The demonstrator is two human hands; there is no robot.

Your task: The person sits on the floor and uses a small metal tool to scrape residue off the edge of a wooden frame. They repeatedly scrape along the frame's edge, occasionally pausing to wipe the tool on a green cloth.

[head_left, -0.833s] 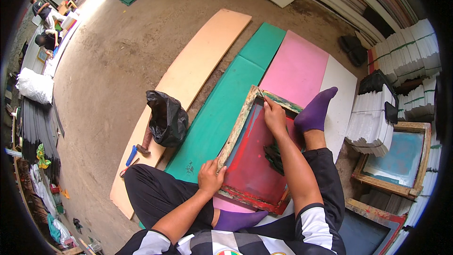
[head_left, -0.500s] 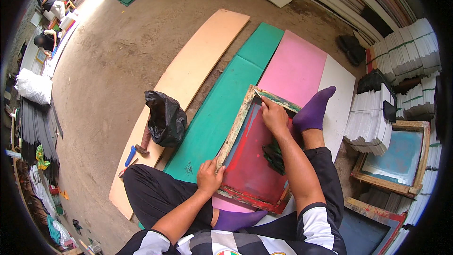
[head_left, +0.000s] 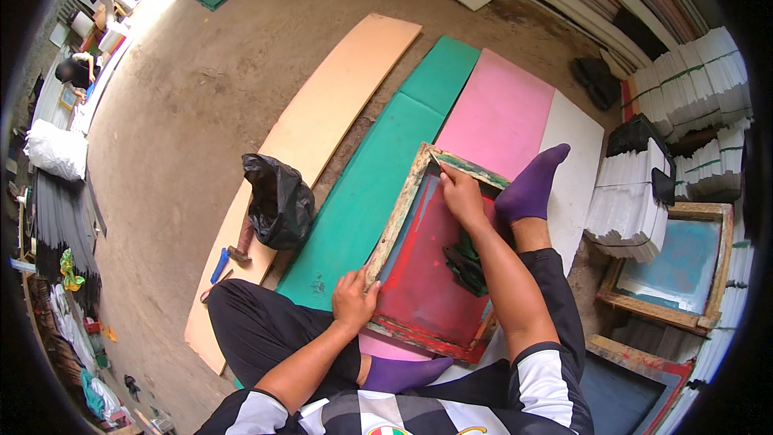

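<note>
While our left hand (head_left: 354, 302) grasps its side, the paint-crusted wooden frame (head_left: 398, 213), its mesh (head_left: 419, 290) stained red, lies over the pink sheet (head_left: 507, 113). Our right hand (head_left: 463, 197) pinches something slim and pale (head_left: 436, 163) at its far-left corner.

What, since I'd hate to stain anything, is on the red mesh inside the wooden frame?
A dark crumpled bundle lies on the red mesh within the wooden frame. The right forearm crosses above, hiding some of the mesh; anything beneath the bundle is covered too.
</note>
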